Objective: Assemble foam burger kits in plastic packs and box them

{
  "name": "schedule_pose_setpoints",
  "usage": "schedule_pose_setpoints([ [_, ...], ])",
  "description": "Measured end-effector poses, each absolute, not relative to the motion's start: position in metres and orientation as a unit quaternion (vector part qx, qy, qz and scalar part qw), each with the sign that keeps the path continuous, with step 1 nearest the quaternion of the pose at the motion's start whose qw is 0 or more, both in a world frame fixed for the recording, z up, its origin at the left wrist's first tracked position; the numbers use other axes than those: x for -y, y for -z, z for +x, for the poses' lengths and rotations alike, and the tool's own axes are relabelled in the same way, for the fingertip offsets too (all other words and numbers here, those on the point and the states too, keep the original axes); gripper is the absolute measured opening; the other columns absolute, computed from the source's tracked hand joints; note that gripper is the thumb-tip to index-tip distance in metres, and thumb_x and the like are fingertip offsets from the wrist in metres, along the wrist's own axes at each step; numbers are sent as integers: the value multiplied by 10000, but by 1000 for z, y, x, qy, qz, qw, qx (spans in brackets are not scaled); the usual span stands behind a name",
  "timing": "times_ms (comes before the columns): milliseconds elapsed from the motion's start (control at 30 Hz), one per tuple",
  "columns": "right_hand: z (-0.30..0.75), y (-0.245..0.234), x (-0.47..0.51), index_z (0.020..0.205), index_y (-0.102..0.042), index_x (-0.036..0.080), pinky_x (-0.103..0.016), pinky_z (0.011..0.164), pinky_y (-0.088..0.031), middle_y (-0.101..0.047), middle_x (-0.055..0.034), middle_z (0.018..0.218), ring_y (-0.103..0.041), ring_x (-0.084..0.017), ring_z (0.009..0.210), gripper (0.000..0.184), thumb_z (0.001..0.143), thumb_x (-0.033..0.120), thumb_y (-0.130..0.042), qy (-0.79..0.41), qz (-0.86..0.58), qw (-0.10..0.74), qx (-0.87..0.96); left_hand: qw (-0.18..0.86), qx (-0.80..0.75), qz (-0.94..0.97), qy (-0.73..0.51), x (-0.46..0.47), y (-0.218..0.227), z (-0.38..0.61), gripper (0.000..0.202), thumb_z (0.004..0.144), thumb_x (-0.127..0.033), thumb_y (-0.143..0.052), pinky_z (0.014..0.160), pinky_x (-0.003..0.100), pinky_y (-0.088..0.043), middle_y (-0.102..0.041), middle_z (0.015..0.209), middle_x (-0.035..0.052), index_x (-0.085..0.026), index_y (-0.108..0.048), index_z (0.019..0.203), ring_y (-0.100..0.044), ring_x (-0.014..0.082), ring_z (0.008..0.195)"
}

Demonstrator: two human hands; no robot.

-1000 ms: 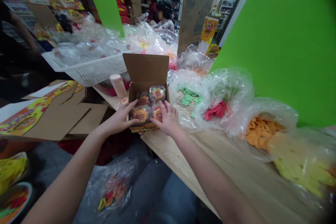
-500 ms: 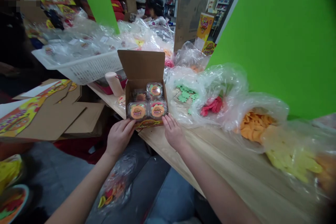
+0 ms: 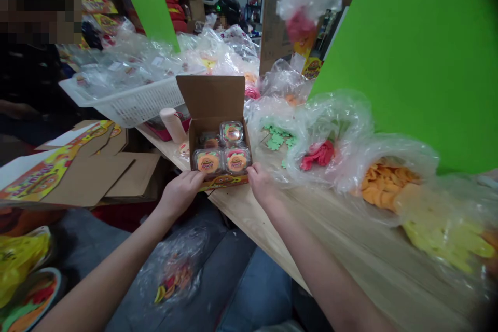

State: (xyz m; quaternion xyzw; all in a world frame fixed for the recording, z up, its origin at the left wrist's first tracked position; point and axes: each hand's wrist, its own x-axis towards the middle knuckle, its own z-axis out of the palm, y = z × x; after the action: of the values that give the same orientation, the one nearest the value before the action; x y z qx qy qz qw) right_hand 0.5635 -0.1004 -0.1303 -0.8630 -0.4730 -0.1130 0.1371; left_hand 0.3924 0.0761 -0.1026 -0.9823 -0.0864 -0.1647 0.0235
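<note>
An open cardboard box (image 3: pixel 212 98) stands on the wooden table, its lid raised at the back. Inside sit several clear plastic containers (image 3: pixel 208 162) with burger-printed labels; one at the back left lies lower than the others. My left hand (image 3: pixel 182 189) grips the box's front left corner, fingers closed on the edge. At the front right corner, my right hand (image 3: pixel 262 181) pinches the box wall. Right of the box, an open plastic bag (image 3: pixel 278 137) holds green leaf-shaped pieces, and another holds red pieces (image 3: pixel 319 154).
Bags of orange pieces (image 3: pixel 383 187) and yellow pieces (image 3: pixel 447 241) lie along the table's right. A white basket (image 3: pixel 136 106) of bagged items, a pale pink bottle (image 3: pixel 173 124) and flattened cartons (image 3: pixel 85 176) are left. A co-worker (image 3: pixel 31 72) is at far left.
Another person's hand has appeared at the upper right, holding up a plastic bag with pink-red contents. My right hand's fingers have curled in more at the box corner. The view has shifted slightly.
</note>
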Motion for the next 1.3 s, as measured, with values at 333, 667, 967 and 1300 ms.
schedule_pose_setpoints([
  [333,565,132,98,911,-598,212,-239,711,-394,-550,-49,964,-515,-147,832,208,905,190,-392,112,-877,169,436,-12,52,-983,174,-77,127,393,309,850,-155,-364,876,365,-428,-622,1075,113,-177,-583,1068,-551,238,1000],
  [667,565,118,101,824,-561,168,-322,686,-393,-563,-77,839,-481,-222,867,192,896,146,-384,159,-843,78,508,89,53,-981,162,-76,121,400,219,873,-267,-390,787,365,-426,-633,919,101,-181,-586,918,-574,239,849],
  [967,561,128,94,852,-576,137,-331,717,-398,-569,-84,833,-477,-217,858,175,891,141,-405,168,-841,87,507,125,58,-971,197,-77,127,395,197,859,-313,-459,762,334,-438,-619,861,84,-164,-582,898,-568,219,802],
  [1300,600,116,99,873,-649,159,-281,769,-407,-597,-65,857,-472,-200,908,150,855,170,-500,96,-803,113,578,78,105,-940,315,-30,142,422,315,839,-217,-493,816,367,-401,-610,1016,110,-175,-558,1145,-543,237,899],
])
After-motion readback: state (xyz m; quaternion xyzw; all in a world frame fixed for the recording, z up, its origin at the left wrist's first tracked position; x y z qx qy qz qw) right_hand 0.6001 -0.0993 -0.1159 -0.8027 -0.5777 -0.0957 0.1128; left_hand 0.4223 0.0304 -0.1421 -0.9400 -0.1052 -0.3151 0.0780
